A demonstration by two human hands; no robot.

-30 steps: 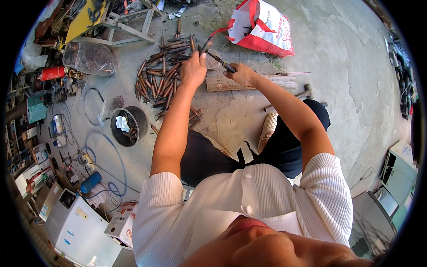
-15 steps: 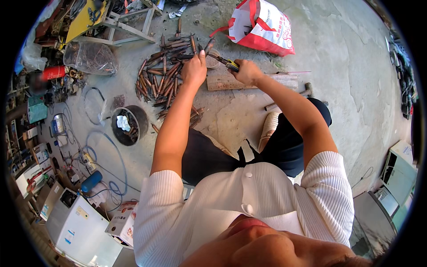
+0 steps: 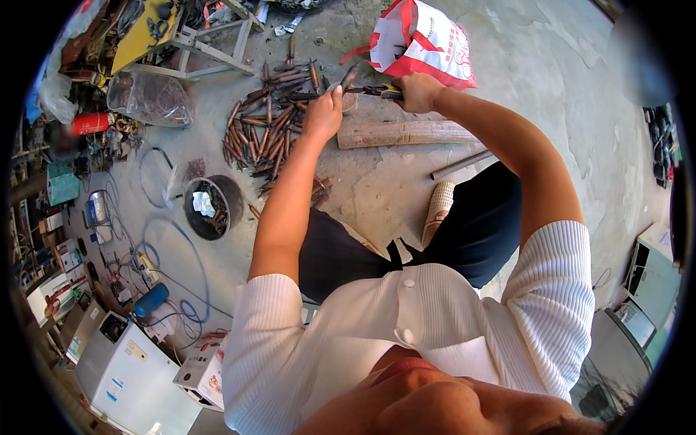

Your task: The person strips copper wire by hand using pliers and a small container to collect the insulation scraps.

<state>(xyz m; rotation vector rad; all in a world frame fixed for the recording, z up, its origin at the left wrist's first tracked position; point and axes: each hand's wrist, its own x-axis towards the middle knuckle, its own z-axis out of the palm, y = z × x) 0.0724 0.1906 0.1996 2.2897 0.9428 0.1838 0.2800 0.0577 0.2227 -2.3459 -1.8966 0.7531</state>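
Note:
My left hand (image 3: 324, 112) is closed around a dark, spindle-shaped metal piece (image 3: 351, 75) that sticks up past the thumb. My right hand (image 3: 420, 92) grips a pair of pliers (image 3: 390, 92) with yellow-and-black handles. Their jaws point left and meet the area beside my left fingers; whether they bite on the piece is too small to tell. Left of and below my left hand lies a heap of similar brown, copper-toned pieces (image 3: 264, 134). A small round tub (image 3: 349, 105) sits just behind the pliers, partly covered.
A wooden plank (image 3: 399, 134) lies below my right hand, with a metal rod (image 3: 460, 165) nearer my foot. Beyond stands a red-and-white bag (image 3: 435, 47). At left are a black bucket (image 3: 230, 203), a plastic bag (image 3: 148, 98), a blue hose (image 3: 196, 254) and a metal-legged stand (image 3: 210, 54).
My right hand has moved up and to the right, and the pliers now lie nearly level instead of slanting. My left hand has shifted slightly right with its metal piece.

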